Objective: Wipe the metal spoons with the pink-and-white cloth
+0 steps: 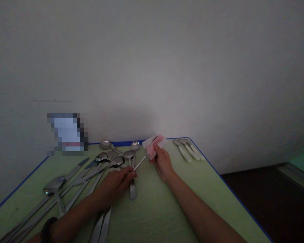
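My left hand (124, 179) is closed round the end of a slim metal cutlery handle (141, 163). That handle runs up and right into a pink and white cloth (152, 145), which covers the other end, so the kind of cutlery is hidden. Gripping the cloth round it, my right hand (163, 163) has its thumb on top and fingers pressed together. Under and beside my left hand lie several metal spoons (118, 161) and knives (78, 168), overlapping in a loose heap. One spoon handle (133, 192) sticks out just below my left fingers.
Three forks (184, 150) with pale handles lie side by side at the table's back right. A blurred-out upright object (67, 131) stands at the back left. The green table (152, 216) has a blue edge and meets a plain wall (192, 67).
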### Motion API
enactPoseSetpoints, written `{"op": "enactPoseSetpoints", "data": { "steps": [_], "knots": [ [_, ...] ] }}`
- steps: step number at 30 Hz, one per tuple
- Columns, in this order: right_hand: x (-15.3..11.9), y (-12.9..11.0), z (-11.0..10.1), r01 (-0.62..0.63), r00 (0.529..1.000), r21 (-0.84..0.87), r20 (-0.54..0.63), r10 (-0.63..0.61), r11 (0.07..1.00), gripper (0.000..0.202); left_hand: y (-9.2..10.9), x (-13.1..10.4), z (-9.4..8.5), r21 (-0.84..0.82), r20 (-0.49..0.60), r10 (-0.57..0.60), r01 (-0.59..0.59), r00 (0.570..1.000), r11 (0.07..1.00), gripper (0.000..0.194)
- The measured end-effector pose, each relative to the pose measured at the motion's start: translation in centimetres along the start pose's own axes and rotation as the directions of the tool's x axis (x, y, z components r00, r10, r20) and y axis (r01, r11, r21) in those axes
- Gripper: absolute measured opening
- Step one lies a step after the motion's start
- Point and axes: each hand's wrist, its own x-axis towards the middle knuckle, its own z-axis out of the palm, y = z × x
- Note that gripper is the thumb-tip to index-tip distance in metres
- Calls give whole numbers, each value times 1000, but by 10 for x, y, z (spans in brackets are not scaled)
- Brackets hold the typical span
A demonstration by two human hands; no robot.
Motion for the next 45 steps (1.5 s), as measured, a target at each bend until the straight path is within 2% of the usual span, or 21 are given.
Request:
{"op": "enactPoseSetpoints", "data": {
  "steps": [5, 8, 14, 19, 31, 45],
  "knots": [
    [-6, 0, 0, 62, 990, -289, 142, -21, 955, 41, 4, -1, -1, 55, -9, -20, 20, 1000, 998, 32],
    [-8, -1, 1, 93, 987, -413, 156, -30, 906, 44, 1, -2, 0, 61, -22, 3, -2, 1000, 998, 31],
    [-4, 2, 2, 27, 995, -271, 100, 0, 962, 44, 0, -2, 0, 68, -20, 17, -16, 1000, 998, 30],
    [-4, 3, 3, 12, 995, -236, 97, 12, 972, 42, 2, -3, -1, 104, -26, 24, -21, 999, 994, 29],
    [-4, 4, -1, 76, 986, -365, 168, -14, 928, 45, 2, -2, 0, 137, -28, 43, -39, 999, 990, 30],
    [-8, -7, 5, 71, 990, -402, 137, -17, 913, 46, 8, -4, -6, 194, -17, 50, -45, 999, 980, 34]
  ]
}}
